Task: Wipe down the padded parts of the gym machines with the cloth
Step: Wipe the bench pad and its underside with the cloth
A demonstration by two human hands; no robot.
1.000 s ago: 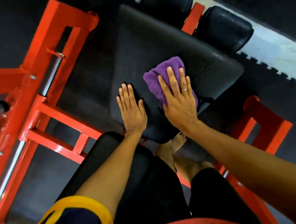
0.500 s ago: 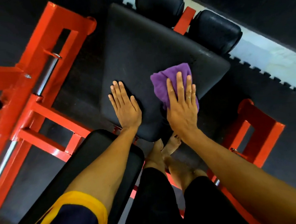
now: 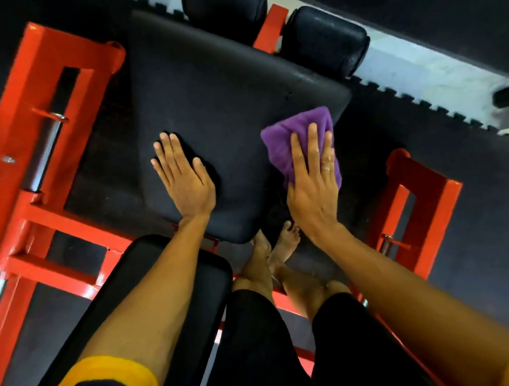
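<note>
Floor of dark interlocking rubber mats (image 3: pixel 427 186), with a pale strip along the far side. On it stands a red steel frame (image 3: pixel 38 214) that carries the padding. The largest padded part is a broad black pad (image 3: pixel 225 98). A narrower seat pad (image 3: pixel 174 276) lies at its near end, and two roller pads (image 3: pixel 324 40) sit beyond its far edge. The left hand (image 3: pixel 186 179) lies flat on the broad pad towards its left edge, fingers straight, holding nothing; it is judged to be bracing. The right hand (image 3: pixel 314 185), well apart from the left, is also flat with straight fingers. It presses the purple cloth (image 3: pixel 285 139) onto the pad's right edge, just short of the far right corner, and part of the cloth laps over that edge. A ring (image 3: pixel 327 168) shows on one finger. Assessment: the step in hand is wiping the right margin of the broad pad. Keep palm pressure even and the cloth spread under the whole hand, so bare skin does not drag on the vinyl. Run overlapping strokes along the edge and carry them over its rolled lip and round the corner. The patch under the left hand will need that hand lifted clear. Whether the seat pad and roller pads have been wiped cannot be told.
</note>
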